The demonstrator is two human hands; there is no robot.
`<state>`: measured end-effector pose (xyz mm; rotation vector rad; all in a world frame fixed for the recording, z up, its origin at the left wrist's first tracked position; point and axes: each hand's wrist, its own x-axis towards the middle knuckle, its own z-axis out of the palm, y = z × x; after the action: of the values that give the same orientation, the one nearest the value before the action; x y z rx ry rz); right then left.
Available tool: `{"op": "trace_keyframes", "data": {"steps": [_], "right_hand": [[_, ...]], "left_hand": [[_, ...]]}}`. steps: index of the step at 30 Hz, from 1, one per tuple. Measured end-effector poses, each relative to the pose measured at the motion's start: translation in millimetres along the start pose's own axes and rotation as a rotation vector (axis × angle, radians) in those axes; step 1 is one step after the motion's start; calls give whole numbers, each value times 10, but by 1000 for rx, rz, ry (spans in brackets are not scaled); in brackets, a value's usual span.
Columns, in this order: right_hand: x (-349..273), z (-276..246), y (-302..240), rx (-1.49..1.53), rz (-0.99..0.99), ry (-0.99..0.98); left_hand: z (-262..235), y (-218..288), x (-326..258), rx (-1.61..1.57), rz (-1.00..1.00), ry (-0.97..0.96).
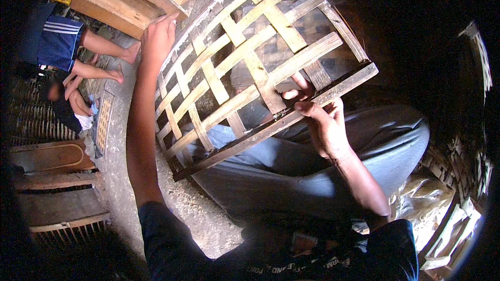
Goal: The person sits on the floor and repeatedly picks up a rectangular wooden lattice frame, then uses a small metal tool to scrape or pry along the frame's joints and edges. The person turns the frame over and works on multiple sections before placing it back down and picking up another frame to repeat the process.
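A woven lattice panel (pixel 245 67) of flat pale bamboo strips in a wooden frame is tilted above my lap. My right hand (pixel 328 125) is closed on its near wooden rail, thumb on the near side. Fingers of that hand show through a gap in the weave. My left arm reaches up along the panel's left side. At the far left edge, my left hand (pixel 159 36) looks curled against the panel, its fingertips partly hidden. A dark, worn edge runs along the near rail. Grey trousers (pixel 312 161) cover my folded legs beneath.
Beyond my left hand stands a wooden box-like piece (pixel 125 5). Two other people are at the left: one in blue shorts (pixel 61 41), another sitting low beside a woven panel (pixel 103 125). Wooden furniture (pixel 57 192) stands lower left; crumpled clear plastic (pixel 422 198) lies at right.
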<state>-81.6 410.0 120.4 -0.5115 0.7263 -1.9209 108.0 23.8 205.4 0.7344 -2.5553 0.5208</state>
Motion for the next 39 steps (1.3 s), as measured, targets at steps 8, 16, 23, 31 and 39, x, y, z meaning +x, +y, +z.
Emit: {"op": "trace_keyframes", "data": {"steps": [8, 16, 23, 31, 39], "right_hand": [[5, -2, 11, -23, -40, 10], [7, -24, 18, -27, -12, 12], [14, -7, 21, -17, -35, 5], [29, -3, 19, -19, -18, 52], [37, -42, 57, -39, -47, 8]], "left_hand": [[209, 448, 249, -798, -204, -117], [274, 431, 330, -710, -162, -86], [362, 439, 295, -736, -199, -62], [310, 504, 293, -533, -36, 9], [290, 520, 228, -342, 66, 70]]}}
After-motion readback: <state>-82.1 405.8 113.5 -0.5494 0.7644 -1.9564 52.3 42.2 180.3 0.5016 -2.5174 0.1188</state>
